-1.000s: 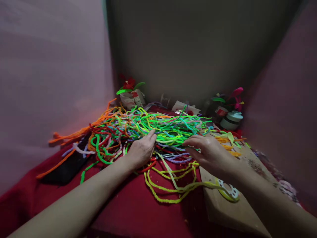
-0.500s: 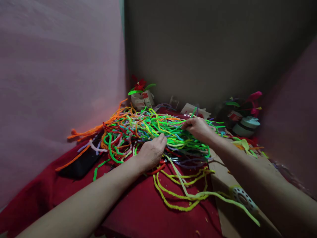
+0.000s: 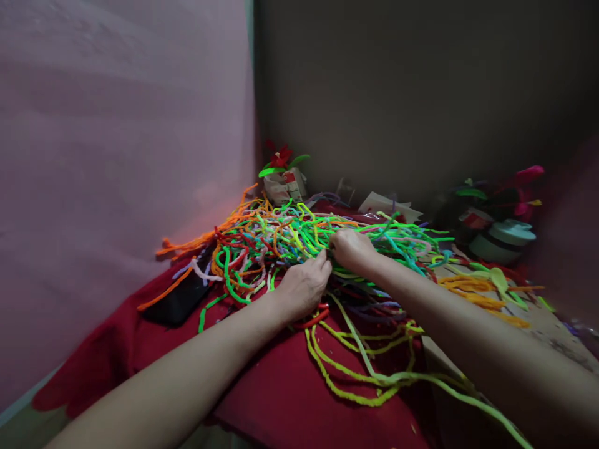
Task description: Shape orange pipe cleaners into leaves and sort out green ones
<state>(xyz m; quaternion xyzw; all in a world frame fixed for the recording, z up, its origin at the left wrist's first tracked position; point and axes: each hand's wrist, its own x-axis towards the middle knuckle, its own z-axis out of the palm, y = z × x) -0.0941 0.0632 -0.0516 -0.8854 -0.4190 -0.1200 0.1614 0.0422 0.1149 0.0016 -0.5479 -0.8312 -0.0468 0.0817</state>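
At the far left, a bundle of fuzzy bright-orange strands (image 3: 189, 245) reaches toward the pale pinkish wall (image 3: 126, 156). Below it, a flat black object (image 3: 174, 307) lies on the deep-red cloth (image 3: 271, 399), an orange strand across it. Farther back stands a red fuzzy flower with green leaves (image 3: 281, 156). The tangled heap of fuzzy multicoloured strands (image 3: 299, 231) spreads across the middle of the cloth.

The left hand (image 3: 304, 288) is at the heap's near edge, thumb and fingers drawn together; whether they pinch a strand cannot be told. Loose yellow fuzzy loops (image 3: 347, 397) lie on the cloth below it. Just beside its fingertips, the right hand (image 3: 352, 249) is curled over the heap, strands on both sides of it; its fingertips are hidden, so what it grasps cannot be told.

Farther right, yellow-orange fuzzy strands (image 3: 482, 305) lie on a brown board (image 3: 556, 333), with a pale lidded jar (image 3: 498, 243) behind and a pink flower (image 3: 528, 174) above.
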